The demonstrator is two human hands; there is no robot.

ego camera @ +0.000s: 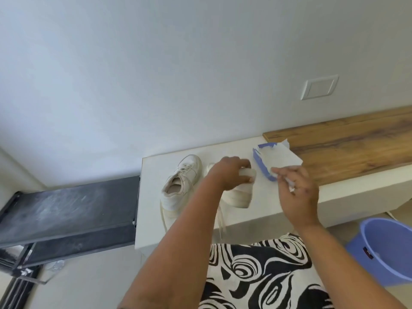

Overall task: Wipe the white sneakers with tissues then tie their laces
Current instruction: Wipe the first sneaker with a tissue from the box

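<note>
Two white sneakers sit on the white bench [223, 228]. The left sneaker [181, 184] stands alone, upright, toe toward the wall, its laces loose and trailing over the bench's front edge. The right sneaker [240, 197] is mostly hidden under the left hand [231, 175], which lies on top of it with fingers curled down around the upper, clamped on the shoe to steady it.

Just right of that shoe lies a blue tissue pack [264, 166] with white tissues [283, 156] spilling out of its top. The right hand [297, 192] hovers at the near end of the pack, fingers drawn together on a small scrap of white tissue; how much it holds is hard to tell.

This looks like the wiping step just starting: a tissue being taken while the shoe is held. The next move would call for bringing the tissue across to the held shoe and rubbing its surface. Laces remain untied.

A blue bucket [388, 248] stands on the floor at right.
</note>
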